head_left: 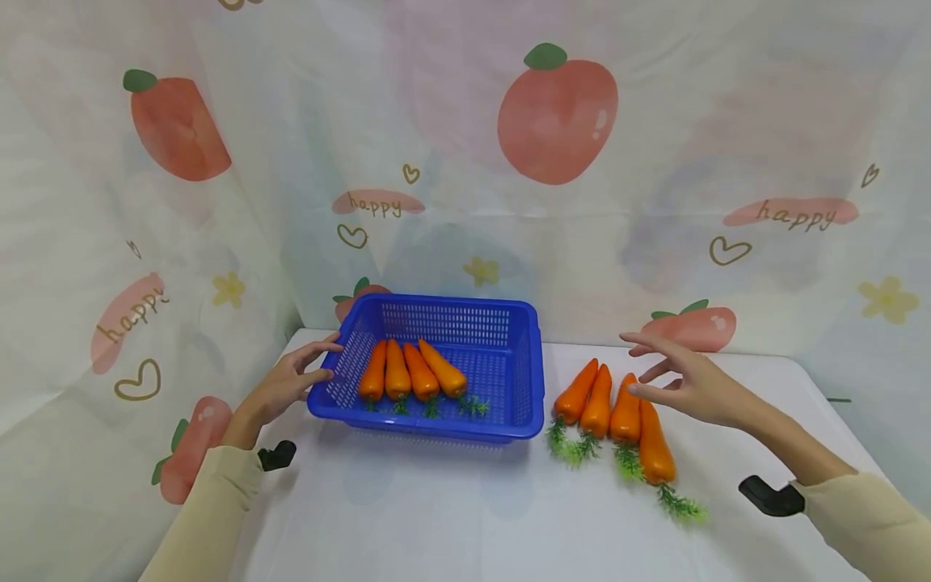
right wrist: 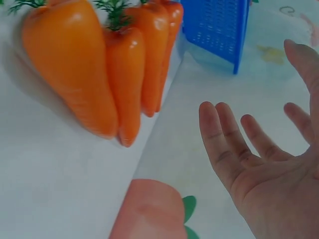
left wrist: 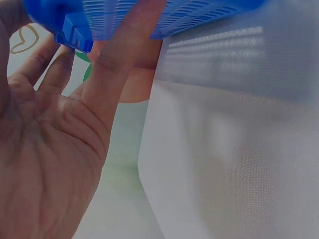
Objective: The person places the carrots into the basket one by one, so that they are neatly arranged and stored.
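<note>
A blue plastic basket (head_left: 436, 432) stands at the left of the table with several orange toy carrots (head_left: 418, 372) side by side in it, green tops toward the front. My left hand (head_left: 287, 380) is at the basket's left end, fingers and thumb extended, fingertips right at the rim. The left wrist view has this hand (left wrist: 55, 129) below the basket's slotted wall (left wrist: 189, 17). Several more carrots (head_left: 598, 404) lie grouped on the table, right of the basket. Above the rightmost of them hovers my right hand (head_left: 694, 384), fingers spread and holding nothing; the right wrist view shows its bare palm (right wrist: 279, 184).
A white cloth (head_left: 407, 517) covers the table. Behind and to the left hangs a patterned curtain (head_left: 451, 121) with fruit prints, close to the table's back edge. Black wrist bands (head_left: 773, 497) show at both sleeves.
</note>
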Demonstrator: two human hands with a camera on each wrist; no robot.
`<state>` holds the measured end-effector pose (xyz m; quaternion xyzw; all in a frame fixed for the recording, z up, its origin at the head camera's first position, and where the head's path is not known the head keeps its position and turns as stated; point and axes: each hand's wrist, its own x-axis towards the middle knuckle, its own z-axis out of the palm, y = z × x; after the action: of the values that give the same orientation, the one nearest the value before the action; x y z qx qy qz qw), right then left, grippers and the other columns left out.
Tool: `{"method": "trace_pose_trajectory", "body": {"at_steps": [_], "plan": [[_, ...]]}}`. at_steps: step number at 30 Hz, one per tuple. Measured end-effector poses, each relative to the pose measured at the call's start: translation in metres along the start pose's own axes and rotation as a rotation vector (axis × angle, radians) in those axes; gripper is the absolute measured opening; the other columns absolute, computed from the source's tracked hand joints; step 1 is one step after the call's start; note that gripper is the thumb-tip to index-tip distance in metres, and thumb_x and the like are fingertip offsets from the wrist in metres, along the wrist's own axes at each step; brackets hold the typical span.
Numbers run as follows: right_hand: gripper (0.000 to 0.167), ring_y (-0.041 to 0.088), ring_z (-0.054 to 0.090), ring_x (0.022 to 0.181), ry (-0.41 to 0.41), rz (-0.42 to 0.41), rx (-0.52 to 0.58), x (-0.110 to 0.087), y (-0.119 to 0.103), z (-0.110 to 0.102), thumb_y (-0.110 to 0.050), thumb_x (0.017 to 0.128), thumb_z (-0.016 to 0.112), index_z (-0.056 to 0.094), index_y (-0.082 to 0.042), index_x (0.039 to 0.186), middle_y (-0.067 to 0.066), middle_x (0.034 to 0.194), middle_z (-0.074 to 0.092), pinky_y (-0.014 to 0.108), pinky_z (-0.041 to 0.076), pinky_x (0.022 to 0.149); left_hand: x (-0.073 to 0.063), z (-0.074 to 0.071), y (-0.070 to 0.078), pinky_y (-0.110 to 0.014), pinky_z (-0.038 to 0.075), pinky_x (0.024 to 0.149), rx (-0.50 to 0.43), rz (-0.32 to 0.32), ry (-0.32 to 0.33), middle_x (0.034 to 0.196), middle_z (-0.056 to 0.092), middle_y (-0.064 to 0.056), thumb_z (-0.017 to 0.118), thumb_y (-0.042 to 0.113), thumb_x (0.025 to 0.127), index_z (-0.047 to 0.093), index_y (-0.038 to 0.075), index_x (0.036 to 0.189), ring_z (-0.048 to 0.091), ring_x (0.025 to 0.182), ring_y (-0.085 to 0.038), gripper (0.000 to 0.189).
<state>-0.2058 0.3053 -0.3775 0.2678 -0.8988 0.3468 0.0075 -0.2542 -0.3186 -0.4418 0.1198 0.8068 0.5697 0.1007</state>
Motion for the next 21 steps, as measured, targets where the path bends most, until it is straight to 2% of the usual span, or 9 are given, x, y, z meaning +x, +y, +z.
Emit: {"method": "trace_pose_trajectory", "body": {"at_steps": [5, 10, 17, 21], "plan": [[0.073, 0.02, 0.071, 0.095, 0.003, 0.062, 0.004, -0.01, 0.011, 0.006, -0.022, 0.093, 0.078, 0.041, -0.013, 0.155, 0.023, 0.132, 0.06, 0.029, 0.061, 0.069, 0.0, 0.002, 0.002, -0.057, 0.058, 0.088, 0.003, -0.001, 0.007, 0.172, 0.019, -0.004, 0.061, 0.015, 0.103, 0.05, 0.009, 0.149, 0.019, 0.151, -0.052, 0.048], [0.074, 0.028, 0.07, 0.097, -0.021, 0.185, 0.008, -0.019, 0.021, 0.015, -0.03, 0.094, 0.077, 0.04, -0.012, 0.155, 0.026, 0.134, 0.058, 0.029, 0.06, 0.065, -0.002, 0.001, 0.001, -0.057, 0.058, 0.089, 0.004, -0.005, 0.01, 0.172, 0.019, -0.004, 0.061, 0.015, 0.103, 0.05, 0.009, 0.149, 0.019, 0.151, -0.052, 0.048], [0.078, 0.03, 0.067, 0.1, -0.092, 0.299, 0.069, -0.03, 0.035, 0.026, -0.027, 0.095, 0.076, 0.033, -0.006, 0.157, 0.034, 0.138, 0.05, 0.032, 0.06, 0.065, 0.001, 0.001, 0.001, -0.056, 0.058, 0.09, 0.008, -0.002, 0.008, 0.171, 0.02, -0.002, 0.061, 0.015, 0.104, 0.051, 0.01, 0.149, 0.021, 0.151, -0.051, 0.047], [0.08, 0.027, 0.065, 0.097, -0.131, 0.347, 0.113, -0.034, 0.04, 0.032, -0.026, 0.094, 0.076, 0.031, -0.005, 0.157, 0.035, 0.137, 0.047, 0.033, 0.06, 0.065, 0.0, 0.001, 0.001, -0.057, 0.057, 0.09, 0.006, -0.004, 0.009, 0.171, 0.02, -0.003, 0.061, 0.015, 0.104, 0.05, 0.01, 0.149, 0.021, 0.15, -0.052, 0.047]]}}
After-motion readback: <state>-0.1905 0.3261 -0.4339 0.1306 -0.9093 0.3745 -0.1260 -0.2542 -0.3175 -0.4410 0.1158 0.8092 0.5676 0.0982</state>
